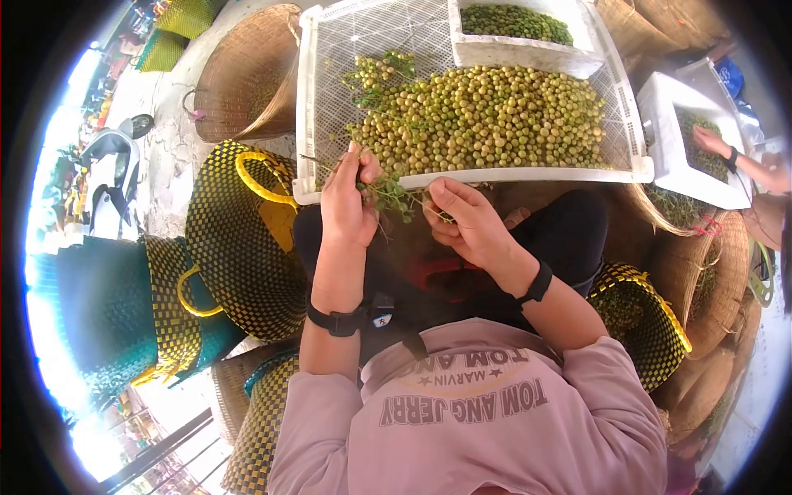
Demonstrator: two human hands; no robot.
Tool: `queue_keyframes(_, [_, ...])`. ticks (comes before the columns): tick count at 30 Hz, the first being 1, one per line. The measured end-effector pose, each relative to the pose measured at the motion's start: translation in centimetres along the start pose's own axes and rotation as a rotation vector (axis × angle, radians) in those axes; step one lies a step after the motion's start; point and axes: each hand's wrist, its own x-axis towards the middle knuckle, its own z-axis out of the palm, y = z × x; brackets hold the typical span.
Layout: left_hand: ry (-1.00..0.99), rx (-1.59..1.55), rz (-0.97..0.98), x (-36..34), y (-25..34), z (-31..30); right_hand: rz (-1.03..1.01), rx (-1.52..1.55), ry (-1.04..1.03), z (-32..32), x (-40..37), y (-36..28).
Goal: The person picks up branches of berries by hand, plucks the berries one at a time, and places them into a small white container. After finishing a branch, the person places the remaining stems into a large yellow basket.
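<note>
Mid-frame, below the tray (528, 176) of round fruits (487, 115), the left hand (350, 198) holds a leafy sprig (391, 196) while the right hand (472, 224) pinches its end, apparently plucking, and the next pull likely needs a steady left hold.

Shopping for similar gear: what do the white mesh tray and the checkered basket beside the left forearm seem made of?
White mesh tray: probably moulded plastic, satin, from its smooth rim and regular lattice. Checkered basket: likely woven plastic, slightly glossy, judging by its flat, even strips.
</note>
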Motion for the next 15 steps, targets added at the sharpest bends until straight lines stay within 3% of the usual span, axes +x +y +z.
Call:
queue_keyframes(5, [-0.079,-0.114,-0.075,0.0,0.1,-0.2,0.03,-0.044,0.003,0.1,0.3,-0.8])
queue_keyframes(10, [-0.061,-0.032,-0.051,0.1,0.2,-0.1,0.092,-0.12,-0.064,0.9,0.1,-0.4])
queue_keyframes(12, [-0.055,0.0,-0.045,0.1,0.3,-0.1,-0.006,-0.081,-0.125,0.6,0.3,0.0])
queue_keyframes(15, [-0.081,-0.185,-0.07,0.2,0.7,-0.6,0.038,-0.001,-0.091,0.5,-0.1,-1.1])
